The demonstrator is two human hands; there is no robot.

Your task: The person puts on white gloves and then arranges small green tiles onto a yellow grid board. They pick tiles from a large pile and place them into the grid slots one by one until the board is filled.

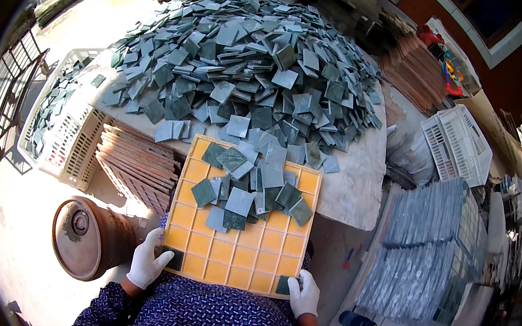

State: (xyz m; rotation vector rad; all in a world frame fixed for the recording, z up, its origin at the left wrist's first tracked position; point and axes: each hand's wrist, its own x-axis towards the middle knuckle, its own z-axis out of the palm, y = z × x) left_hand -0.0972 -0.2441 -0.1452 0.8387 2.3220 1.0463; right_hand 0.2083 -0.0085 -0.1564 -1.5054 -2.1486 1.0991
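Observation:
A yellow grid tray (228,256) with raised ribs rests against my lap, its far end by the table edge. Loose dark green and grey stone tiles (239,202) lie heaped over its far half. In white gloves, my left hand (148,259) grips the near left corner, thumb on a dark tile (173,258) in the corner cell. My right hand (304,295) closes on the near right corner, its thumb beside another dark tile (284,285). The fingers beneath the tray are partly hidden. Beyond it, a big pile of similar tiles (221,62) covers the table (360,194).
To the left stand a rusty brown drum (78,239), a stack of brown grid trays (135,161) and a white crate (76,148). To the right are stacked wrapped tile sheets (414,258), a blue bottle (357,323) and white plastic crates (456,145).

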